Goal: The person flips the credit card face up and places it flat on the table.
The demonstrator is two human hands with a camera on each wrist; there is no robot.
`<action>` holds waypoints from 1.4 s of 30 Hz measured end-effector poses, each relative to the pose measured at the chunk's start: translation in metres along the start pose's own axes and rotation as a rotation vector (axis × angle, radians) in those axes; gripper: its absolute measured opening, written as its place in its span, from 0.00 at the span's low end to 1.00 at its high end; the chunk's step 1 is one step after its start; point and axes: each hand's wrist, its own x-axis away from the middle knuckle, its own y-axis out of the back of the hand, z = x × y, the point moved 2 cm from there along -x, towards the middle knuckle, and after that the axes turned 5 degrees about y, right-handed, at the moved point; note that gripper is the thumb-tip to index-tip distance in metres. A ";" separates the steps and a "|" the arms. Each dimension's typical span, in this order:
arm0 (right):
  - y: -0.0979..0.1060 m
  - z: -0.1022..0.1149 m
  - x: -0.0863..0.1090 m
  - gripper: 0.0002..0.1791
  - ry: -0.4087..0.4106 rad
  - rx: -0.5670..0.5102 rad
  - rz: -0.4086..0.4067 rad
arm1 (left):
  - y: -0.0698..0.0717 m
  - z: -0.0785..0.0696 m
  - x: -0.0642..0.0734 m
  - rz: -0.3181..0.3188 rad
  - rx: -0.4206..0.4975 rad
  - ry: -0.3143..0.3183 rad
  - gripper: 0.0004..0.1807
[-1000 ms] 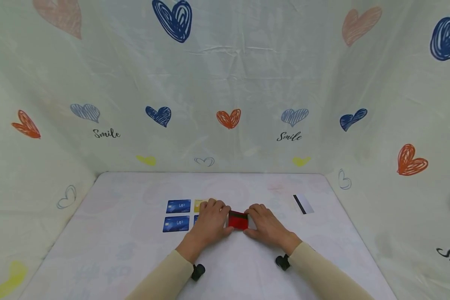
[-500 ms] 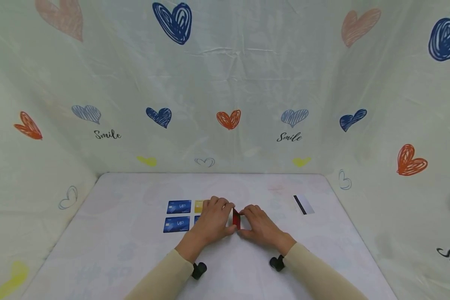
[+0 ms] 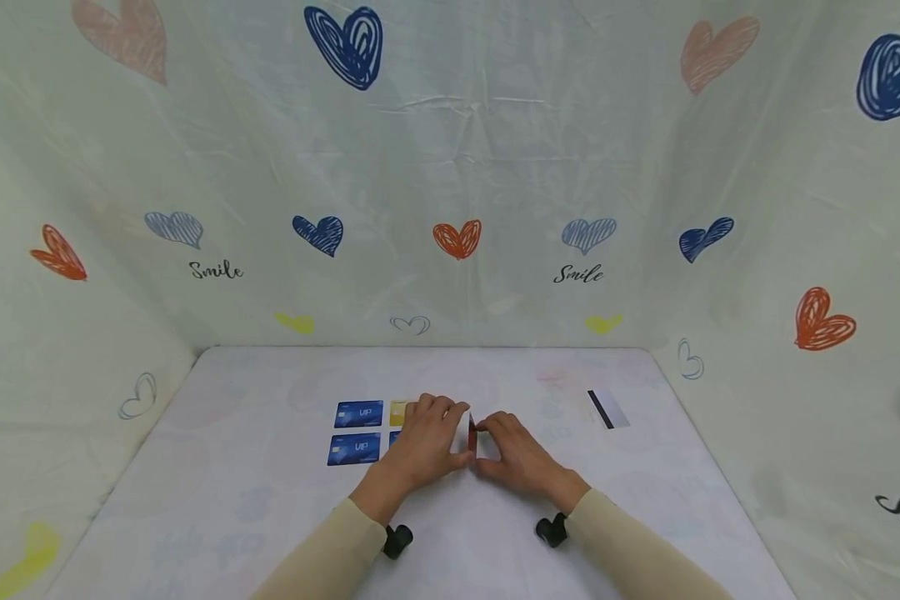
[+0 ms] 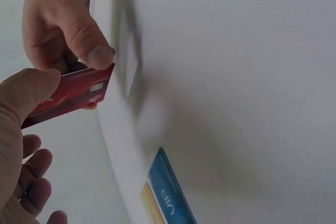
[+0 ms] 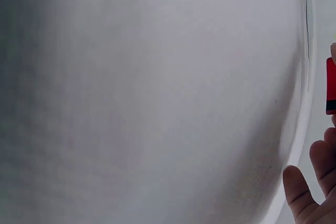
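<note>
Between my two hands a red bank-style card [image 4: 79, 93] is held upright off the table, seen almost edge-on in the head view. My left hand [image 3: 423, 437] pinches one end of it, thumb [image 4: 31, 90] across its face in the left wrist view. The other end sits in the grip of my right hand [image 3: 521, 454], whose thumb lies at the card's corner. A sliver of the card, with a dark stripe, shows at the right border of the right wrist view. Left of my left hand lie two blue VIP cards [image 3: 355, 448], one above the other.
A yellow card [image 3: 397, 412] and another blue card [image 3: 394, 437] are partly hidden behind my left hand. A pale card with a black stripe [image 3: 609, 409] lies on the white table [image 3: 217, 500] to the right. A heart-printed curtain [image 3: 420, 167] surrounds the table.
The red card has turned from showing its striped back to standing nearly edge-on. My right hand has shifted left, closer to my left hand, which has barely moved.
</note>
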 end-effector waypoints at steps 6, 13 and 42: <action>0.000 0.003 0.001 0.25 0.010 -0.052 -0.037 | -0.005 0.001 -0.001 0.021 -0.015 0.005 0.39; 0.000 0.003 0.000 0.26 0.004 -0.107 -0.030 | -0.008 0.001 -0.001 0.042 -0.023 0.000 0.37; 0.002 0.005 0.003 0.33 0.039 0.184 -0.151 | -0.012 0.003 0.001 0.031 0.093 0.072 0.36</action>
